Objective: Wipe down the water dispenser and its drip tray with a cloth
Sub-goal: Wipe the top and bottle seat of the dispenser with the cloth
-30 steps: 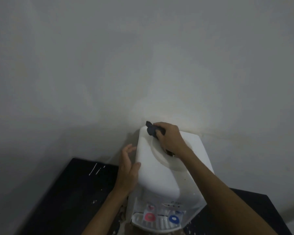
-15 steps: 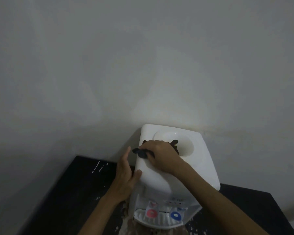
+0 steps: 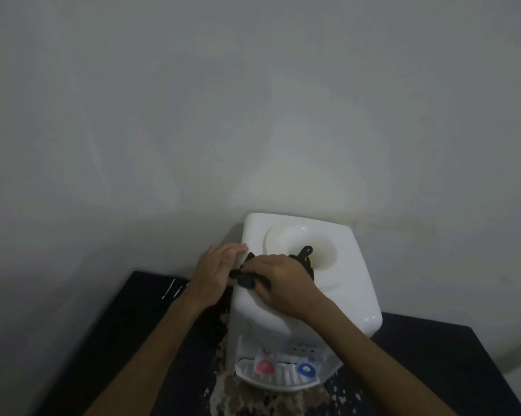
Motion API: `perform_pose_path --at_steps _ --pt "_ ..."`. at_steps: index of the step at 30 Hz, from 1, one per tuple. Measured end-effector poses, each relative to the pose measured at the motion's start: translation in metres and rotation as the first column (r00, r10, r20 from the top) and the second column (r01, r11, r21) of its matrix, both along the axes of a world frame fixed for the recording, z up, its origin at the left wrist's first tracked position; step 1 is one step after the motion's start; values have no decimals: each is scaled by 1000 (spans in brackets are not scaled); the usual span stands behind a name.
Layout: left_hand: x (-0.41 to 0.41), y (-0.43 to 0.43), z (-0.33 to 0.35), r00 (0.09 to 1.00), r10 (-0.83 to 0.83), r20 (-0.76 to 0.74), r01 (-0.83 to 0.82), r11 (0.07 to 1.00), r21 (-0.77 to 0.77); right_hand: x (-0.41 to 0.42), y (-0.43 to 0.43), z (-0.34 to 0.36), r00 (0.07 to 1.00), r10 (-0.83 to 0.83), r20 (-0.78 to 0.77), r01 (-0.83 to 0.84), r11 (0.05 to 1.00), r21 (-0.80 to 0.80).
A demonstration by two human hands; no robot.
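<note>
Fingers (image 3: 253,268) of the right hand (image 3: 278,283) curl around a bunched dark cloth (image 3: 245,280) on the top left edge of the white water dispenser (image 3: 352,280), the cloth's length running across toward the round bottle well. That hand lies palm down, while the left hand (image 3: 214,271), fingers straight and together, rests against the dispenser's upper left side. The dispenser stands on a black desk (image 3: 127,340), its drip tray (image 3: 283,379) facing the person.

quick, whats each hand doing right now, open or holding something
Left hand: open, fingers resting against the upper left edge of the water dispenser.
Right hand: closed, gripping the dark cloth on the dispenser's top.
</note>
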State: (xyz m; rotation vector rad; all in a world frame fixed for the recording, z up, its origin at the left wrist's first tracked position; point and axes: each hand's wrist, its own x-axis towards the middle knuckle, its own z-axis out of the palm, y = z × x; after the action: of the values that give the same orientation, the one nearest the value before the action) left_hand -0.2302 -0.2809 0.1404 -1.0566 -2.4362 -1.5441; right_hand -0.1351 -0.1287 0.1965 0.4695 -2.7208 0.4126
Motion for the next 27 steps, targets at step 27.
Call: perform_pose_path --at_steps 27 --pt "18 14 -1 964 113 -242 -173 955 -241 23 18 -16 951 -225 -211 203 972 -120"
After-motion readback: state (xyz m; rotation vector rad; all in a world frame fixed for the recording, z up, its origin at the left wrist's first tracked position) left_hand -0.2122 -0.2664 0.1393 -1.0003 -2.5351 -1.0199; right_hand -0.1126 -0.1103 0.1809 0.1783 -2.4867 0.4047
